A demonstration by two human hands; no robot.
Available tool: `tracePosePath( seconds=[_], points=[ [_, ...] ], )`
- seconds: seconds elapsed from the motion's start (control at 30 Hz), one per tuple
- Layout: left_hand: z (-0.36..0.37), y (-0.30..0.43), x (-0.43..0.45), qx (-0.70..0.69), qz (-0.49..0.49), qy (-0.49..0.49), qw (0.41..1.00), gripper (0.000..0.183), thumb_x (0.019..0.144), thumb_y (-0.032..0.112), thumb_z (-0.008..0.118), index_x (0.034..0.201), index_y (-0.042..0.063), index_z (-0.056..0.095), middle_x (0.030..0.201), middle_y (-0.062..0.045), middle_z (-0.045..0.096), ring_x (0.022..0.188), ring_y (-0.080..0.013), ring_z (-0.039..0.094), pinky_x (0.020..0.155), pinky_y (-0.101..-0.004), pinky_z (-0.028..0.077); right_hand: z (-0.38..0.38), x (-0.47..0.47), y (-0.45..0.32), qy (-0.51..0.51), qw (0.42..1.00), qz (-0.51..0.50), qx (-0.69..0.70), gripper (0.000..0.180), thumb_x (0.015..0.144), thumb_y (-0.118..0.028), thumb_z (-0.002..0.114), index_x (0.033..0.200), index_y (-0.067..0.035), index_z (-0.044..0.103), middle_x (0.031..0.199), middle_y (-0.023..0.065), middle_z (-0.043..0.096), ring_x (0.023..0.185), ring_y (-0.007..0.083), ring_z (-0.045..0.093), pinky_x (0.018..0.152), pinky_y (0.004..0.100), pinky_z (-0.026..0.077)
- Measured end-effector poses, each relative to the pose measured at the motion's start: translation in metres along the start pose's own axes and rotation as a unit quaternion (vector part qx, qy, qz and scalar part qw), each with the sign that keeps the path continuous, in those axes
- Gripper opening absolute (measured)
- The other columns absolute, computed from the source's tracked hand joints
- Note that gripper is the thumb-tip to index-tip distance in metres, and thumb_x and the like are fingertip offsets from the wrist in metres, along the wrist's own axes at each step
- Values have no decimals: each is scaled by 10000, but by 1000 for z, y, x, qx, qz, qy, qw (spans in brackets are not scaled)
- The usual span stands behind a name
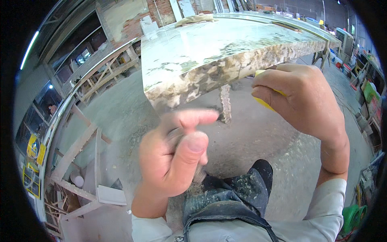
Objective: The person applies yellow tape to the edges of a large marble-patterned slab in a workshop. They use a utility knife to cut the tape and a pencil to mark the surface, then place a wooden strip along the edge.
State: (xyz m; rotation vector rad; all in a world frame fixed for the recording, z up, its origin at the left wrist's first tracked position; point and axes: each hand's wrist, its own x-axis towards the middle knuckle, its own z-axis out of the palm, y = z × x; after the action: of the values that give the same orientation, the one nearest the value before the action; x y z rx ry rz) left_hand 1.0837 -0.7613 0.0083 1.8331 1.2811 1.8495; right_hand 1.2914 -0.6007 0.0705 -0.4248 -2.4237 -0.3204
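Observation:
In front of me is a polished stone slab [187, 45] with green and dark veining. Its thick front edge [211, 77] looks mottled brown and cream. My right hand [302, 99] is pinched around a thin yellow piece [266, 103], close beside that edge; whether they touch I cannot tell. Below the slab's left corner, my left hand [172, 160] is blurred, its fingers curled about a greyish-brown object [199, 174]. Part of this object shows beneath the fist, and the rest is hidden.
A rough support leg [225, 104] stands under the slab. Timber framing [75, 151] and a long bench rail [60, 112] run along the left. On top lie a cloth-like bundle [195, 20] and a narrow strip [286, 26]. Cluttered shelving [373, 93] lines the right.

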Motion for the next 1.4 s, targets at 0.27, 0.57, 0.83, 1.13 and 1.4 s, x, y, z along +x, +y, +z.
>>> tracePosePath(
  seconds=[0.27,0.57,0.83,1.13,1.4],
  points=[
    [3,-25,-8,240,-82,50,966,343,1077,294,577,1030,-21,705,583,4,557,537,-64,525,516,-250,386,-1,-5,-10,13,999,-13,-43,133,883,-144,751,953,-31,744,816,141,708,738,337,683,650,406,541],
    [10,-40,-8,191,-50,-43,979,363,1092,281,517,954,-17,673,647,-85,644,545,-168,581,560,-355,472,-11,-14,-3,28,995,35,-90,163,903,-168,756,996,-35,773,842,129,732,743,284,718,656,381,559],
    [33,-85,101,29,428,134,893,264,1097,195,508,1033,3,680,659,-20,639,554,-71,572,503,-250,444,-30,-25,28,127,975,106,-149,211,987,-202,710,1115,-56,792,1005,124,781,861,207,755,764,323,595],
    [116,-151,99,62,306,-3,950,183,1019,200,609,896,76,664,676,-95,637,576,-268,628,528,-390,494,21,58,82,293,953,53,-47,246,953,-225,735,1138,-75,795,1031,162,782,891,257,763,801,347,603],
    [61,-245,-172,221,-165,-308,911,270,1013,323,584,984,77,692,836,-188,702,797,-416,681,710,-539,532,117,127,140,74,995,-26,-69,299,992,-275,695,1217,-99,781,1178,122,768,1019,251,741,975,353,566]
  ],
)
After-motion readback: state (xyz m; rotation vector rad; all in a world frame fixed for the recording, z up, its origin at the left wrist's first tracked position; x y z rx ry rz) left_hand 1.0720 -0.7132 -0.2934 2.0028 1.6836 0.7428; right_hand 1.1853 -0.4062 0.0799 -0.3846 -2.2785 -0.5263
